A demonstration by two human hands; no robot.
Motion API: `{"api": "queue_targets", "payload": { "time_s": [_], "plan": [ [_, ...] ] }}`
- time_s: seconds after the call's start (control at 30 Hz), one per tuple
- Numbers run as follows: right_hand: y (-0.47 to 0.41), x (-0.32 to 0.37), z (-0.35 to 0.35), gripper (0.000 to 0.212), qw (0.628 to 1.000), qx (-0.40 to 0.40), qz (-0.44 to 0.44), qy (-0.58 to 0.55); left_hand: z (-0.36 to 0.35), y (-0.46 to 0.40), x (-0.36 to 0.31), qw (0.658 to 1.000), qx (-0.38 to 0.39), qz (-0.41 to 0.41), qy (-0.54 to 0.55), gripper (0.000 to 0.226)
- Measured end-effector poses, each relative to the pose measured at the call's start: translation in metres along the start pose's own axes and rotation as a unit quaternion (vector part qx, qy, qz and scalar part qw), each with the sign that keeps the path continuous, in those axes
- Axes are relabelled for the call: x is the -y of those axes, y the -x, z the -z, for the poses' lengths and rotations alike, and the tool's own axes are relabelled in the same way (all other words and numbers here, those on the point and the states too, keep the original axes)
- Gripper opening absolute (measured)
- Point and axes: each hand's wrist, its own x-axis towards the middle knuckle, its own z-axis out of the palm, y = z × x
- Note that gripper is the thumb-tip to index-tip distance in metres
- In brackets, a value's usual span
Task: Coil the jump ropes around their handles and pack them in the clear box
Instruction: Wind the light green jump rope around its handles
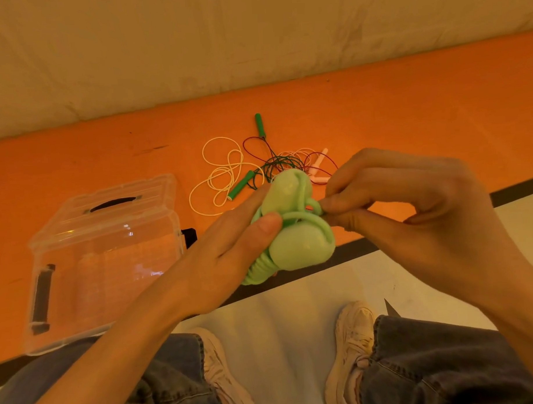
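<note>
Orange floor mat (407,106), one clear box (104,256), two loose ropes (258,166), left hand (219,258) gripping coiled pale-green rope (293,231), right hand (416,214) pinching its end

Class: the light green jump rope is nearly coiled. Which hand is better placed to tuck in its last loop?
The right hand: it already pinches the loose loop of the light green jump rope, while the left hand grips the bundled handles and steadies them.

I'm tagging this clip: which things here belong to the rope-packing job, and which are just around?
Job:
- light green jump rope, gripped by left hand, cord pinched by right hand
- green-handled rope
- white rope
- clear box

Just around:
- orange mat
- sneakers
</note>
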Motion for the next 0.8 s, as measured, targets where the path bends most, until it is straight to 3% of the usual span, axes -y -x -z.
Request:
{"api": "queue_targets", "payload": {
  "time_s": [0.23, 0.47, 0.67, 0.8],
  "plan": [
    [-0.002, -0.005, 0.009, 0.020, 0.992, 0.117, -0.017, 0.034, -0.005, 0.001, 0.009, 0.997, 0.013, -0.028, -0.077, 0.047],
    [0.001, -0.004, 0.013, 0.012, 0.996, 0.053, -0.070, 0.015, -0.008, -0.006, 0.004, 0.997, 0.019, -0.040, -0.061, 0.058],
    [-0.001, -0.003, 0.013, 0.017, 0.992, 0.089, 0.017, 0.083, -0.010, -0.002, 0.005, 0.999, 0.028, -0.031, 0.006, 0.043],
    [0.000, 0.001, 0.011, 0.019, 0.997, 0.066, 0.019, 0.041, -0.007, -0.002, 0.006, 0.999, 0.011, -0.005, 0.045, 0.050]
  ]
}}
